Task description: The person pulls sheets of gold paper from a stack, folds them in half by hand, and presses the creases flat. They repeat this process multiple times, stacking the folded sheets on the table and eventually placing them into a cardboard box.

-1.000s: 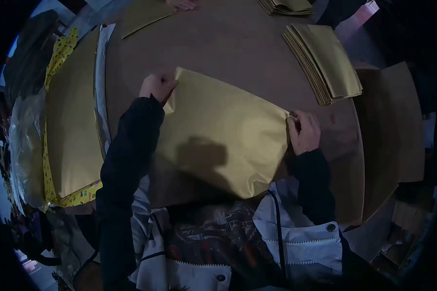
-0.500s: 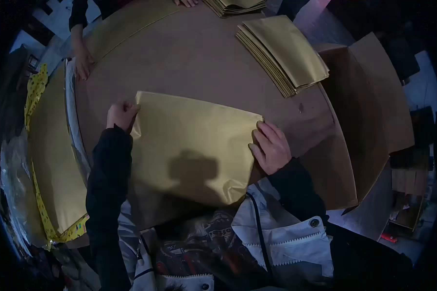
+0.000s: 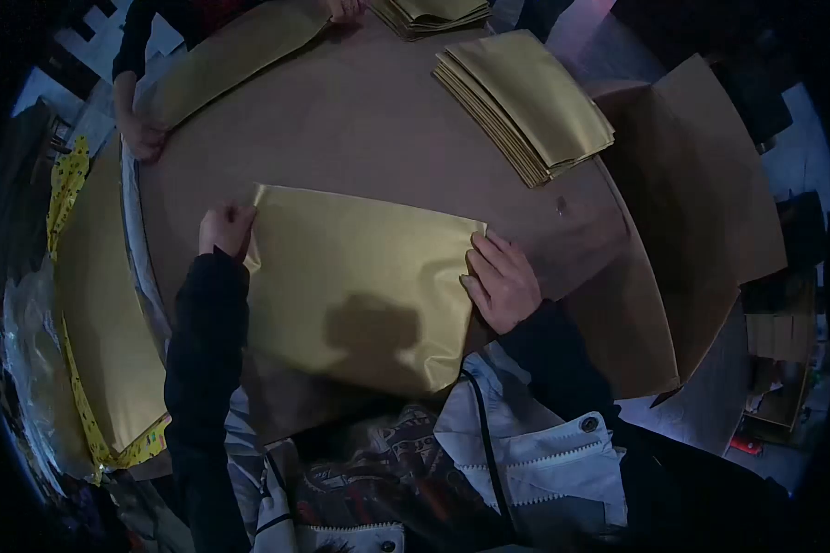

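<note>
**On the round table: gold sheet pressed flat at both ends**

At the near edge of the table (image 3: 360, 111), a gold sheet (image 3: 360, 276) lies across the brown top, its lower edge hanging toward the person's lap. The left hand (image 3: 223, 230) pinches the sheet's upper left corner, fingers curled shut on the paper. The right hand (image 3: 503, 281) lies flat on the right edge, fingers together and stretched out, pressing down.

A second ago the right hand gripped that far corner with bent fingers, and the sheet ran wider and slanted. Now the sheet looks shorter and sits squarer to the body, and the grip has given way to an open palm. That reads as a fold made and now being smoothed, though the crease itself is too dim to see.

Beyond, a stack (image 3: 526, 106) of folded gold sheets sits well apart. Another person's hand (image 3: 143, 138) rests on a second sheet (image 3: 235, 55) at the far left.
</note>
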A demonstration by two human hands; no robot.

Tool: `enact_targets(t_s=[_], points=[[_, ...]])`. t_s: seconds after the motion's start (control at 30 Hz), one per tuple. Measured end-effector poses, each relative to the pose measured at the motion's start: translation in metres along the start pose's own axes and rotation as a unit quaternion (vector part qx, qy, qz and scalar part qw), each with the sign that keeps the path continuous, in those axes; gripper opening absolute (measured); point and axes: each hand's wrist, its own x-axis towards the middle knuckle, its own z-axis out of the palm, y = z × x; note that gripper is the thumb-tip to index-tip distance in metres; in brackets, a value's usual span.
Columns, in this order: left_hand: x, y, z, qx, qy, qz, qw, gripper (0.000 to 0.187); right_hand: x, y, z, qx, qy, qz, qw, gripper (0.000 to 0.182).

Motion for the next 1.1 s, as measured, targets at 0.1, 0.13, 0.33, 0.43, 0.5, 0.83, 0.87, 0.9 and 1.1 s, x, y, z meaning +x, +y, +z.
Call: enact_targets(t_s=[0.1,0.13,0.33,0.43,0.5,0.83,0.87,0.9,1.1], points=[[-0.009,0.026,-0.004,0.071,0.018,-0.007,0.997,0.024,0.000,0.002,-0.001,0.001,-0.010,0.004,1.000,0.036],[-0.012,0.033,-0.004,0.072,0.018,-0.008,0.997,0.024,0.001,0.002,-0.002,0.009,-0.009,0.002,1.000,0.036],[-0.006,0.021,-0.005,0.077,-0.004,0.000,0.997,0.028,0.005,0.006,0.002,0.013,-0.006,-0.017,1.000,0.039],[-0.015,0.036,-0.008,0.097,0.016,0.015,0.995,0.028,0.006,0.007,0.003,0.019,0.002,-0.026,0.999,0.042],[-0.003,0.016,-0.002,0.094,0.003,-0.029,0.995,0.027,0.004,0.007,0.007,0.001,-0.003,-0.012,1.000,0.044],[-0.017,0.042,-0.010,0.114,0.011,-0.005,0.993,0.035,0.005,0.011,0.011,-0.044,-0.061,-0.005,0.997,0.048],[-0.020,0.046,-0.011,0.146,0.010,-0.003,0.989,0.033,0.006,0.011,0.011,-0.042,-0.062,-0.009,0.997,0.048],[-0.022,0.047,-0.010,0.146,0.013,-0.006,0.989,0.033,0.008,0.010,0.009,-0.053,-0.072,-0.013,0.996,0.048],[-0.049,0.093,0.022,0.233,0.006,0.166,0.958,0.038,0.009,0.010,0.006,-0.056,-0.080,-0.019,0.995,0.048]])
